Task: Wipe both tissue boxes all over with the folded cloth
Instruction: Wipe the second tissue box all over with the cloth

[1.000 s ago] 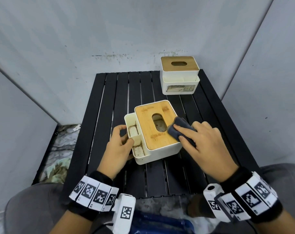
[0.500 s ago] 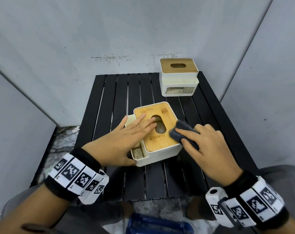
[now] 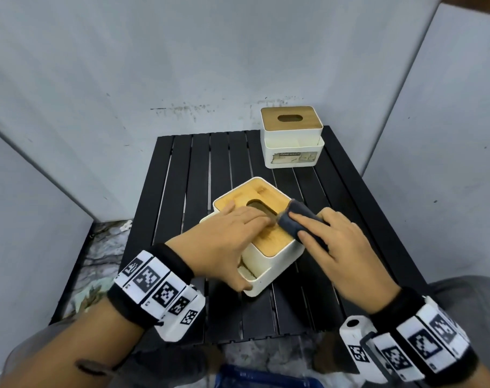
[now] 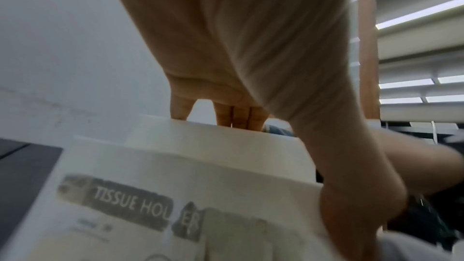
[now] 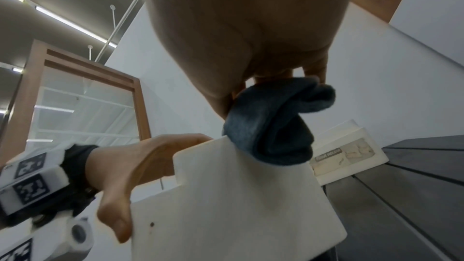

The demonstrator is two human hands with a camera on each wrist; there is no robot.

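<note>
The near tissue box (image 3: 269,256) is set on the black slatted table (image 3: 182,175), turned at an angle — its long axis runs from the near right toward the far left, one corner pointed at the person. Its wooden lid (image 3: 269,236) faces up, and the oval slot (image 3: 262,207) in it is aligned with that same axis. On the side seen by the left wrist camera, a worn label (image 4: 140,207) is read as "TISSUE HOLDER".

The left hand (image 3: 224,242) is laid flat on the lid, fingers straight and close together, with the thumb pressed against the white side wall near the front corner. The folded cloth (image 3: 297,222) — dark blue-grey — is held by the right hand (image 3: 347,247) and pressed onto the right edge of the lid; in the right wrist view the cloth (image 5: 271,126) is seen pinched between thumb and fingers, bunched over the box's top corner.

The second tissue box (image 3: 293,138) is stood at the far right corner of the table, well apart, its long axis laid across the table and its front label (image 3: 294,157) turned toward the person. The same words are printed there, barely legible.
</note>
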